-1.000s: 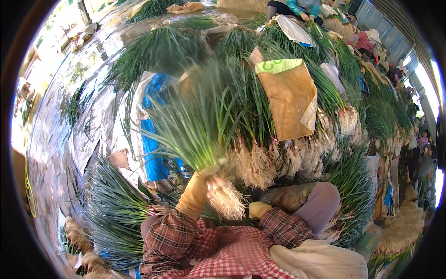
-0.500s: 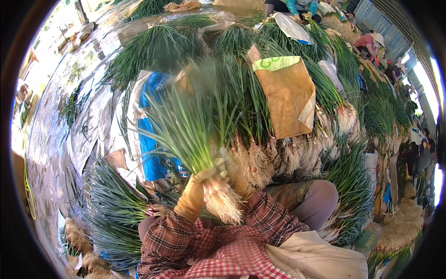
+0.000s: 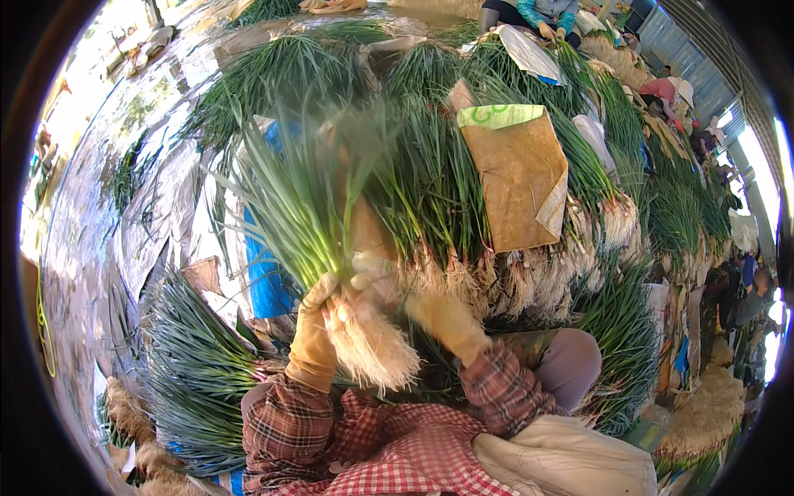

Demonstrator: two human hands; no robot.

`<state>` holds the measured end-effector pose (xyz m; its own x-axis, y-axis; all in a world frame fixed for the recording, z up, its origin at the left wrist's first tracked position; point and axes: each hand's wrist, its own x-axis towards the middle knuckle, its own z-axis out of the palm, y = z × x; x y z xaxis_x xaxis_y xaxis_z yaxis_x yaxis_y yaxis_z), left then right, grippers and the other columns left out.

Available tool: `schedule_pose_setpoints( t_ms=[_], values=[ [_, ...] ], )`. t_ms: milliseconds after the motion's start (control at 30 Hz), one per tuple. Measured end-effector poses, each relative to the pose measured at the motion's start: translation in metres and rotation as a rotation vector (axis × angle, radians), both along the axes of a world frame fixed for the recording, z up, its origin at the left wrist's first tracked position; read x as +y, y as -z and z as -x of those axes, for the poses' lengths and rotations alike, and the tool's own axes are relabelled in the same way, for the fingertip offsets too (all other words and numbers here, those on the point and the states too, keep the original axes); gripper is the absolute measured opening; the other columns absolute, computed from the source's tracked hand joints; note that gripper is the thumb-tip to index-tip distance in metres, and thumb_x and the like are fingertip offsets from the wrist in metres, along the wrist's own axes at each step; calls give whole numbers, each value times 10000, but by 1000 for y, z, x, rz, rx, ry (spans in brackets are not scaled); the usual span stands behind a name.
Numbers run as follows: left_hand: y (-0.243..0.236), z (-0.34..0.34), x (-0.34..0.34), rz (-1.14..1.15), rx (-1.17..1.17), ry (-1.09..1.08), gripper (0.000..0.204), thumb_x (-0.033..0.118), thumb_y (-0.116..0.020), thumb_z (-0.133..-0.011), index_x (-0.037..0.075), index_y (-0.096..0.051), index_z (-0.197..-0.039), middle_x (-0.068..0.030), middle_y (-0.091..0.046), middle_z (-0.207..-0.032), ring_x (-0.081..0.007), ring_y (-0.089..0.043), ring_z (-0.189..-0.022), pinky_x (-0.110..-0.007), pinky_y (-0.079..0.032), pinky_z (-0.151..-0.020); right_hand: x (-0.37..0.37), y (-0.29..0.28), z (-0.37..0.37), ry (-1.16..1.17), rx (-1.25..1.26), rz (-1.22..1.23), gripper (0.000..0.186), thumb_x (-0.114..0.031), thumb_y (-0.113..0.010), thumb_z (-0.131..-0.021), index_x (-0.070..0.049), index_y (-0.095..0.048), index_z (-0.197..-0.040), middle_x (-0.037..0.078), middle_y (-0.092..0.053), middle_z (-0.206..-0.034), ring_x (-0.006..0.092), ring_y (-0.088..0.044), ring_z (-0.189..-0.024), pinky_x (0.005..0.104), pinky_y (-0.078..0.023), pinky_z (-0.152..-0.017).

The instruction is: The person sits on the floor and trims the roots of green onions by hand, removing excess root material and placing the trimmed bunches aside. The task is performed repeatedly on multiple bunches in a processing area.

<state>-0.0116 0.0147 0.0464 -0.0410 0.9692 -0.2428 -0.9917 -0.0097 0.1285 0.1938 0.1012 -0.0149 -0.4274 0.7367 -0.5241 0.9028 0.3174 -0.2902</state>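
A bunch of green onions [image 3: 302, 227] with pale bulbs and long white roots [image 3: 372, 355] stands tilted in front of me, its leaves fanned upward. My left hand [image 3: 314, 318], in a yellow glove, is closed round the bunch just above the roots. My right hand [image 3: 442, 318], also gloved, is to the right of the roots, smeared by motion, so its fingers are unclear. A heap of green onions [image 3: 203, 380] lies beside me at the lower left.
Rows of green onions [image 3: 430, 190] lie ahead, with a brown sack [image 3: 517, 182] on them. Blue plastic [image 3: 269, 277] and pale sheeting [image 3: 141, 215] are at the left, another pile [image 3: 616, 347] at the right. Co-workers [image 3: 538, 16] sit at the top and along the right [image 3: 662, 95].
My left hand and the bunch have moved left. My right hand rose to the bulbs half a second ago and has since moved right and down, away from them.
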Motion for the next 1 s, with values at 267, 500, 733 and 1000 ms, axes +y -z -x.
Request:
schedule_pose_setpoints(
  t_ms=[267,500,733,1000],
  values=[
    [30,-4,11,32,254,165,357,176,-556,-958,-29,-515,-1247,-123,-654,-956,-263,-640,-795,-388,-561,-662,86,-15,23,56,51,-670,254,-251,-592,-936,-30,-626,-817,112,-582,-745,242,-585,-669,379,-503,-546],
    [41,-5,11,123,223,201,330,161,-554,-944,-1,-531,-1230,-145,-669,-965,-288,-650,-752,-397,-573,-626,97,13,65,56,-18,-378,399,-459,-671,-856,-89,-597,-726,-1,-536,-669,138,-550,-589,301,-439,-498],
    [37,-3,8,83,388,198,397,161,-556,-951,-46,-495,-1285,-183,-629,-1176,-292,-661,-952,-436,-545,-904,60,-12,34,72,329,-435,235,-279,-585,-946,-46,-600,-922,38,-574,-646,153,-493,-471,308,-451,-429],
    [14,-15,7,81,413,313,336,172,-615,-921,-24,-582,-1192,-65,-624,-812,-76,-536,-555,-210,-468,-407,-49,-2,4,370,458,364,311,-170,-587,-931,-6,-572,-1194,137,-688,-860,243,-679,-730,334,-573,-643]
  ],
)
